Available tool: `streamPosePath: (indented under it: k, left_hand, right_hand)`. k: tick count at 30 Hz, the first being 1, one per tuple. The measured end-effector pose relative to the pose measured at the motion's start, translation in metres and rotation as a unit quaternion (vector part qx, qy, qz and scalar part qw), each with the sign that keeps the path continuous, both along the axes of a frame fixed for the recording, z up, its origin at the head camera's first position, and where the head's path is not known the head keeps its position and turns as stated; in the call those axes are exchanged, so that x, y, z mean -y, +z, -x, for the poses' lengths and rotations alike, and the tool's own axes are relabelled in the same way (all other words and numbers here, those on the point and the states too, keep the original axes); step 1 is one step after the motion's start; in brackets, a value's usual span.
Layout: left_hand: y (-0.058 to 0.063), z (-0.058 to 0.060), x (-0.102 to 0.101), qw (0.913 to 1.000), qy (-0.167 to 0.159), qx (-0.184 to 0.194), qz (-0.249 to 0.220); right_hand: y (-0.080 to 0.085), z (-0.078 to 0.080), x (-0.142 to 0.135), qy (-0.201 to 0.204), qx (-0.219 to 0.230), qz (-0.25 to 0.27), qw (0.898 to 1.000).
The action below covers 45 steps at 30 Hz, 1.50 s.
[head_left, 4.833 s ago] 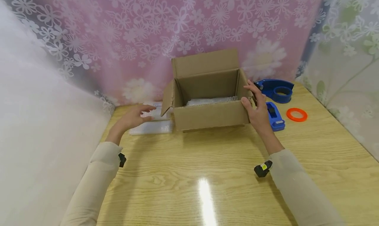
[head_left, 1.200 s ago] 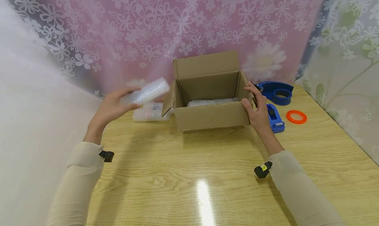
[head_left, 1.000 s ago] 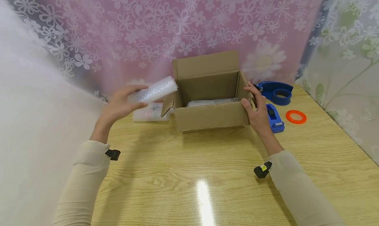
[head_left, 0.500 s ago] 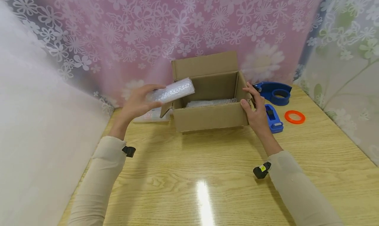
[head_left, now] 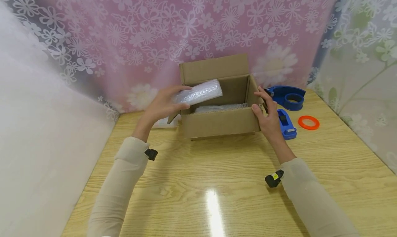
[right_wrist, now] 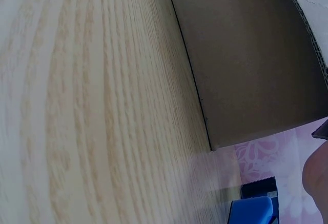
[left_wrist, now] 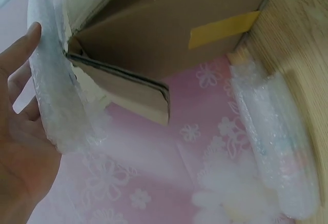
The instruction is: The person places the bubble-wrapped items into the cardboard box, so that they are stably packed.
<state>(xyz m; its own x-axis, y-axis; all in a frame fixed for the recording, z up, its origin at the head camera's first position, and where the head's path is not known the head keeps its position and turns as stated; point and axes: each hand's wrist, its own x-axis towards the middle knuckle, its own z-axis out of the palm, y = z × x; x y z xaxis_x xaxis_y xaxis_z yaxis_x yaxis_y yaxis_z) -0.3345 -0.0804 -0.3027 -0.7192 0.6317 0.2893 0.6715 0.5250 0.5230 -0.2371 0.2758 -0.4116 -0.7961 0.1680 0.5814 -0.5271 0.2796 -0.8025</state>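
Head view, centre frame: left hand (head_left: 161, 104) grips a bubble-wrapped oblong packet (head_left: 200, 91), crinkled and translucent, over the open top of a brown corrugated cardboard box (head_left: 220, 121), level as if to clear the flaps; right hand (head_left: 268, 118) clasps the box's right wall, likely steadying it. Right of frame on the glossy wood-grain table (head_left: 217, 181): blue tape dispenser (head_left: 288, 96), orange ring (head_left: 308, 122); a second wrapped packet (left_wrist: 277, 147) lies beside the box in the left wrist view

Cardboard box (head_left: 221, 121) stands open-topped at the rear centre of the worktop (head_left: 217, 181). Its upright rear flap (head_left: 214, 68) bars approach from behind; the left flap (head_left: 174, 114) juts outward. Bubble-wrap padding (head_left: 221, 107) covers the box floor. Tape dispensers (head_left: 286, 123) crowd the right side. The near worktop offers open passage.
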Motion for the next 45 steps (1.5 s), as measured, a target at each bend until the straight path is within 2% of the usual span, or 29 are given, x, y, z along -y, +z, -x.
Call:
streamPosePath:
  k: [7, 17, 27, 34, 45]
  left_hand:
    - [0.002, -0.001, -0.021, 0.9997, -0.009, -0.016, 0.014]
    - [-0.010, 0.000, -0.042, 0.9988, -0.028, -0.013, 0.039]
    - [-0.015, 0.002, -0.056, 0.9971, -0.030, -0.039, 0.058]
    - [-0.022, 0.006, -0.065, 0.9968, -0.048, -0.009, 0.064]
    - [-0.023, 0.009, -0.080, 0.9956, -0.066, 0.000, 0.066]
  right_hand:
    - [-0.001, 0.001, 0.001, -0.002, 0.002, 0.000, 1.000]
    - [-0.005, -0.001, 0.002, -0.003, 0.003, 0.002, 1.000]
    - [-0.001, 0.002, 0.002, -0.013, -0.017, -0.001, 1.000]
    - [-0.002, 0.002, 0.003, -0.005, -0.007, 0.005, 1.000]
    - [-0.001, 0.003, 0.003, -0.015, -0.009, 0.002, 1.000]
